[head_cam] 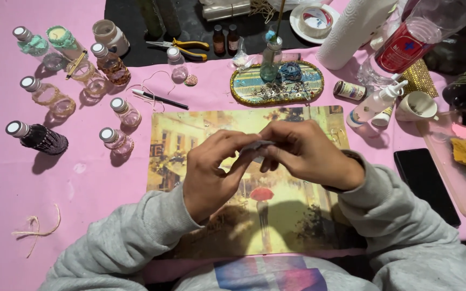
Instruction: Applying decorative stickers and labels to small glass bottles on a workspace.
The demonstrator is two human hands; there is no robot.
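My left hand and my right hand meet above a yellow picture placemat. Between the fingertips of both hands is a small flat grey piece; what it is cannot be told. Both wrists are in grey sleeves. Several small decorated glass bottles with white caps stand to the left on the pink tablecloth.
An oval glittery tray with small metal bits lies beyond the mat. Yellow-handled pliers, a pen, a tape roll, a paper towel roll, a glue bottle, a black phone and a twine scrap lie around.
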